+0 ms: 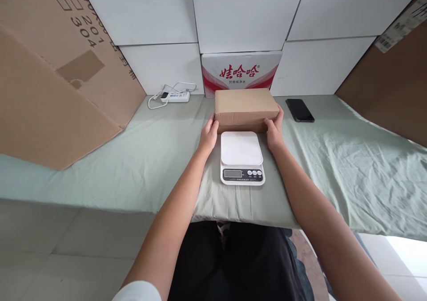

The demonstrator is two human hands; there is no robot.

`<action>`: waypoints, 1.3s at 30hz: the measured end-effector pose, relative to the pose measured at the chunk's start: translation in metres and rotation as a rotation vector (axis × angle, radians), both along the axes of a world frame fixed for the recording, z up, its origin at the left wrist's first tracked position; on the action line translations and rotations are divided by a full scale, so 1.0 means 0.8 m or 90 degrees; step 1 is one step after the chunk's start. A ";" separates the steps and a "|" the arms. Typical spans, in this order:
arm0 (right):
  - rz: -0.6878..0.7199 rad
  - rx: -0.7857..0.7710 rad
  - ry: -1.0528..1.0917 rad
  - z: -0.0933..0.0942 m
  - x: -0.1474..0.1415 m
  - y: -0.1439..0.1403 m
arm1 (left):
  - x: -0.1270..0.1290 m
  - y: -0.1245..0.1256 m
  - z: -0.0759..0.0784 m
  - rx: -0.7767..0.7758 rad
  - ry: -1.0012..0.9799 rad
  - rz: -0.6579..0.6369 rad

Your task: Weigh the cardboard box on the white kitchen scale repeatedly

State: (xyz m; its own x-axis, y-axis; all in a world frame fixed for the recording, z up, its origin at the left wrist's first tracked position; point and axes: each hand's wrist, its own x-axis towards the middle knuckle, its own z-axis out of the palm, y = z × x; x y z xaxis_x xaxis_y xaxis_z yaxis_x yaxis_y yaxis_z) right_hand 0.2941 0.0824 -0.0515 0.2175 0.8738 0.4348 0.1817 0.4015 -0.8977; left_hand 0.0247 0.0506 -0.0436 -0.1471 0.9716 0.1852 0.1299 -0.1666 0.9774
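A brown cardboard box (246,102) is gripped at both ends between my two hands, just behind the scale. My left hand (209,134) presses on its left end, thumb near the front corner. On the opposite end, my right hand (275,127) has its thumb on the front face and its fingers around the side. The white digital kitchen scale (242,150) lies in front of the box, its platform bare and its display blank. Whether the box rests on the cloth or is slightly raised, I cannot tell.
Pale green cloth (160,158) covers the table. Behind the box stands a white and red carton (242,70). A black phone (299,110) lies right; a white power strip with a cable (175,97) lies left. Large cardboard sheets (66,92) flank both sides.
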 end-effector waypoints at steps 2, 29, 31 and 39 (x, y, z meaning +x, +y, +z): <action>0.001 -0.006 -0.001 0.002 -0.002 -0.001 | -0.001 0.000 -0.001 -0.002 -0.002 0.000; -0.042 -0.059 0.123 -0.015 0.010 0.007 | -0.029 0.017 -0.005 -0.017 -0.081 0.046; -0.043 -0.066 0.115 -0.013 0.010 0.006 | -0.028 0.016 -0.004 -0.020 -0.077 0.041; -0.005 -0.040 0.059 -0.003 0.005 -0.002 | -0.014 0.011 -0.006 -0.035 -0.069 0.014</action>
